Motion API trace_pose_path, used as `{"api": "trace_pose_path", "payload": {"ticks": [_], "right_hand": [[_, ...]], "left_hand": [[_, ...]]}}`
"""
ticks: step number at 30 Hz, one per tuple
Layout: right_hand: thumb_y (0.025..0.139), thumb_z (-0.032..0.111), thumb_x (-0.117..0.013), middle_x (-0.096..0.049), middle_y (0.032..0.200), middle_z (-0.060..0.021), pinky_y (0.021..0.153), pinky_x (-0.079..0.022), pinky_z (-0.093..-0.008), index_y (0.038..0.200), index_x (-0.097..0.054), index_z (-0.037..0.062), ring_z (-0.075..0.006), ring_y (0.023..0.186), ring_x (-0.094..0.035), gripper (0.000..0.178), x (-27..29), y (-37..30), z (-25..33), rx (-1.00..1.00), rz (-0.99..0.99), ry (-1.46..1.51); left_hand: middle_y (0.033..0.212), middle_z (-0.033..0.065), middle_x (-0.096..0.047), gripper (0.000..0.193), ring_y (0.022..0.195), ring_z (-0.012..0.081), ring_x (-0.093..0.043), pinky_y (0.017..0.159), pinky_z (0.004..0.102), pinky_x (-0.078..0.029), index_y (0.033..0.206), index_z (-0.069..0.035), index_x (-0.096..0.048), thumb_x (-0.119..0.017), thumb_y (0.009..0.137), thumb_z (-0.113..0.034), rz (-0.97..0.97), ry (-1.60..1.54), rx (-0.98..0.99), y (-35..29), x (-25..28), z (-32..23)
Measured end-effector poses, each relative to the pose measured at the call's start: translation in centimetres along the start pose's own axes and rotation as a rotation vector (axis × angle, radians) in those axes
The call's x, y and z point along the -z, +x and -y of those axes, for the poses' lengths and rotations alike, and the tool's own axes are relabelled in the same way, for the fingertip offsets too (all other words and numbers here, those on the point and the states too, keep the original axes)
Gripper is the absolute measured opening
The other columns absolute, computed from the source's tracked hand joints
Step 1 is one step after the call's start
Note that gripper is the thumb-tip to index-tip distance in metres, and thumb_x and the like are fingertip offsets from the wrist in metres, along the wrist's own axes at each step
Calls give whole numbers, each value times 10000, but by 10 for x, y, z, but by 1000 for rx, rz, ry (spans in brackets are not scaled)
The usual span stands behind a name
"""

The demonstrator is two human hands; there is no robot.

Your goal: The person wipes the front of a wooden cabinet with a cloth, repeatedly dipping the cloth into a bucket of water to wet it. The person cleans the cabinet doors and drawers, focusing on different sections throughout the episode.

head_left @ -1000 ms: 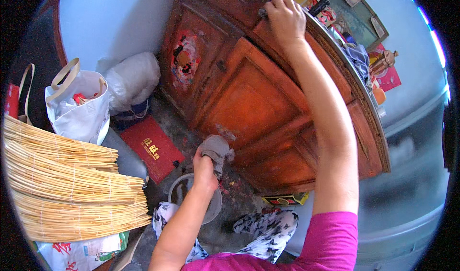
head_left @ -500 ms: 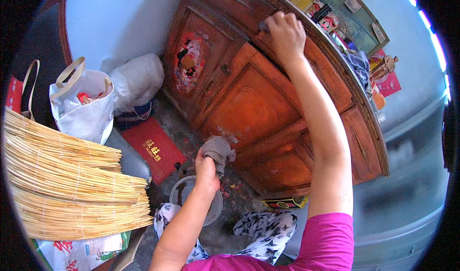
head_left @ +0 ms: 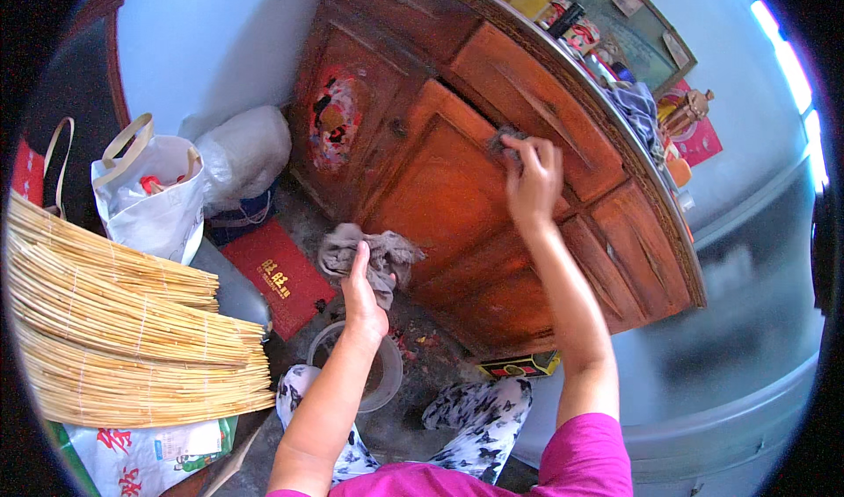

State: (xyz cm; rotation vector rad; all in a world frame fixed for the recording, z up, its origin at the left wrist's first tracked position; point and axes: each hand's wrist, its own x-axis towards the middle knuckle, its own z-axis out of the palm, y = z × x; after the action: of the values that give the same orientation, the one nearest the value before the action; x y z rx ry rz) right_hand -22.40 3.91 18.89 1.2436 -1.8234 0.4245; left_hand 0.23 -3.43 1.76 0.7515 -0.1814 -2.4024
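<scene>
A reddish-brown wooden cabinet (head_left: 453, 181) with panelled doors and drawers fills the middle. Pinched in the fingers of my right hand (head_left: 538, 181) is a small dark grey scouring pad (head_left: 505, 138). It rests against the cabinet front near the top edge of a door, just under a drawer. Lower and to the left, my left hand (head_left: 362, 297) grips a crumpled grey rag (head_left: 397, 253), its loose folds hanging on both sides of the thumb. Part of the left fingers is hidden behind the palm and cloth.
Below the left forearm stands a clear plastic tub (head_left: 385, 378) on the dark floor. A red mat (head_left: 280, 277), a white tote bag (head_left: 149, 194) and bundled reed matting (head_left: 141, 339) lie left. Bottles and a framed picture (head_left: 607, 31) crowd the cabinet top. A yellow-black box (head_left: 519, 365) sits at its foot.
My right hand has come down the cabinet front with the scouring pad, from higher up near the top edge. My left hand has risen slightly leftward, and the rag now hangs more spread out.
</scene>
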Motion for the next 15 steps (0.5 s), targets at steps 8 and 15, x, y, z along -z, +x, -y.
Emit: {"api": "trace_pose_path", "payload": {"ticks": [8, 15], "right_hand": [[871, -3, -747, -663, 1034, -125, 913, -487, -387, 1045, -706, 38, -290, 1015, -627, 184, 24, -164, 73, -415, 154, 780], [890, 97, -763, -674, 1075, -113, 989, -469, -399, 1067, -737, 64, -298, 1076, -616, 182, 31, -272, 64, -777, 279, 937]], "left_hand": [[1217, 7, -664, 305, 1093, 161, -650, 813, 338, -571, 1322, -167, -588, -653, 1025, -162, 257, 222, -508, 34, -102, -13], [1353, 171, -606, 469, 1272, 249, -553, 1116, 383, -400, 1342, 20, -597, -604, 1031, -331, 254, 887, -719, 99, -277, -86]]}}
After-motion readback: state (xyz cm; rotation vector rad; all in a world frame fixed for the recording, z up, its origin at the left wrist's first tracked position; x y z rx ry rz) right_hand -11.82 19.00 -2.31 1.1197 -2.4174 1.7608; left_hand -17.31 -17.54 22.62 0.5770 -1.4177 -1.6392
